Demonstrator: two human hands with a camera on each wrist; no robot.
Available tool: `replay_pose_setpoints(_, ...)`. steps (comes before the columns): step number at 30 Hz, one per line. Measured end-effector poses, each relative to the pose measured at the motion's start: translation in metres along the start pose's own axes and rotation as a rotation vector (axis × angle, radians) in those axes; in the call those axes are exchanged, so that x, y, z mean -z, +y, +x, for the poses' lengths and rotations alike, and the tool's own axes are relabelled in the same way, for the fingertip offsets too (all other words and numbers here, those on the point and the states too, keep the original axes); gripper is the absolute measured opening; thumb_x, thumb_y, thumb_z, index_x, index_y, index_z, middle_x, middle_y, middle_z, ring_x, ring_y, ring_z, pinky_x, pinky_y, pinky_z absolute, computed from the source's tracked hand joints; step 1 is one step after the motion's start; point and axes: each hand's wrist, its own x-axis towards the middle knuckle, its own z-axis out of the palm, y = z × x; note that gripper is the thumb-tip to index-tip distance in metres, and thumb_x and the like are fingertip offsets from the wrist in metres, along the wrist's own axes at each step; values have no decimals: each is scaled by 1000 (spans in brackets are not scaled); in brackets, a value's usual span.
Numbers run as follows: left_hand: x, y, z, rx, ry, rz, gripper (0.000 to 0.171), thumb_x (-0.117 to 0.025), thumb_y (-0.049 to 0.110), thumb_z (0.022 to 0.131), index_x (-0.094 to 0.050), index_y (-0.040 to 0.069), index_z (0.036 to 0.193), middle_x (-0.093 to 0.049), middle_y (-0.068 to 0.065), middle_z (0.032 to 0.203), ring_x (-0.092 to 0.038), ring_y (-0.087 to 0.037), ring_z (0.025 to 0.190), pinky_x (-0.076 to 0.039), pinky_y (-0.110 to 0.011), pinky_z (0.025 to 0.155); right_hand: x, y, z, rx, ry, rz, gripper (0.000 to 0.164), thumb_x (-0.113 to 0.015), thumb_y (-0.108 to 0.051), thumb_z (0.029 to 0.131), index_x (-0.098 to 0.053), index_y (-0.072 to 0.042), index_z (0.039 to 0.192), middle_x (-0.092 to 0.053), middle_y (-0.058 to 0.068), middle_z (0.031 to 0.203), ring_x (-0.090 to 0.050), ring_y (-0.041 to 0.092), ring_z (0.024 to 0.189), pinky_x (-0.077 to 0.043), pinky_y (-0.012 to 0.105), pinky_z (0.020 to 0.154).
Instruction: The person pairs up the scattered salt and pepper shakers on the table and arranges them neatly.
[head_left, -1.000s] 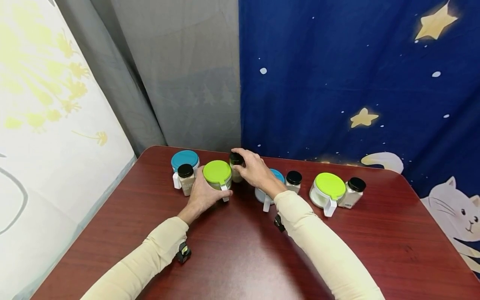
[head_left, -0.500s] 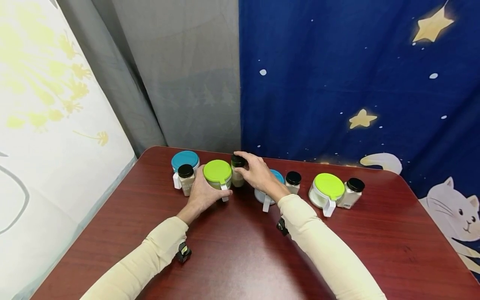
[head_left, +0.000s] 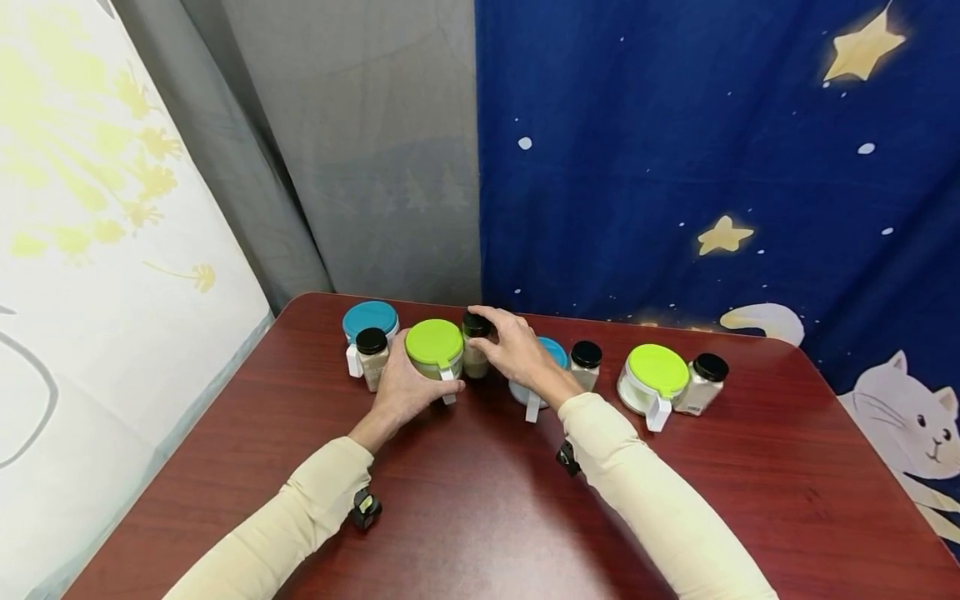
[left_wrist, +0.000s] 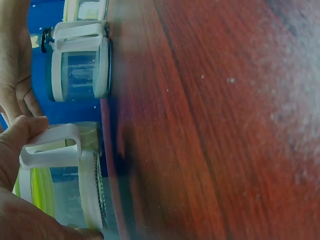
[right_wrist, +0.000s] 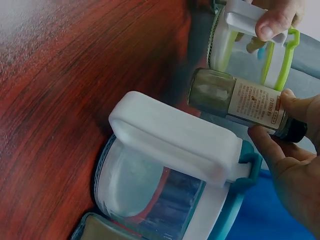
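My left hand (head_left: 401, 387) is wrapped round a glass seasoning pot with a lime-green lid (head_left: 434, 342), its thumb by the white handle (left_wrist: 52, 146). Close against that pot's right side stands a black-capped glass spice jar (head_left: 475, 360). Fingers and thumb of my right hand (head_left: 517, 350) pinch this jar near its cap; the right wrist view shows the label on the jar (right_wrist: 255, 102). A blue-lidded pot (right_wrist: 165, 165) with a white handle sits just right of it, partly hidden by my right hand in the head view.
Left of my left hand stand another blue-lidded pot (head_left: 371, 320) and a black-capped jar (head_left: 372, 367). Further right are a black-capped jar (head_left: 586, 362), a green-lidded pot (head_left: 657, 375) and one more jar (head_left: 701, 387). The table's back edge runs close behind, before curtains (head_left: 637, 150).
My right hand has brought the spice jar slightly nearer to me and to the right, beside the green-lidded pot. The left hand keeps its hold with hardly any movement.
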Motion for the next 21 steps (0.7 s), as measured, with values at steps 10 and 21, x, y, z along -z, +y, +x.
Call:
replay_pose_setpoints(10,4,3,0,-43,-18,18,103,-96,22,69,-33,4,148,-45,-16,139,-51,-32,123,-43,-52,104,1,-5,-6,-21,31,-44,52,-72,-17,97,-55,-12,146,-62,10,131,-61,18,98,-53,33,84)
replay_pose_setpoints(21,7,6,-9,-39,-49,26,106,-96,24,69,-30,6,151,-45,-14,140,-52,-31,122,-45,-51,103,4,-6,-16,36,41,3,51,-73,-14,97,-56,-7,145,-61,12,135,-61,19,110,-53,41,92)
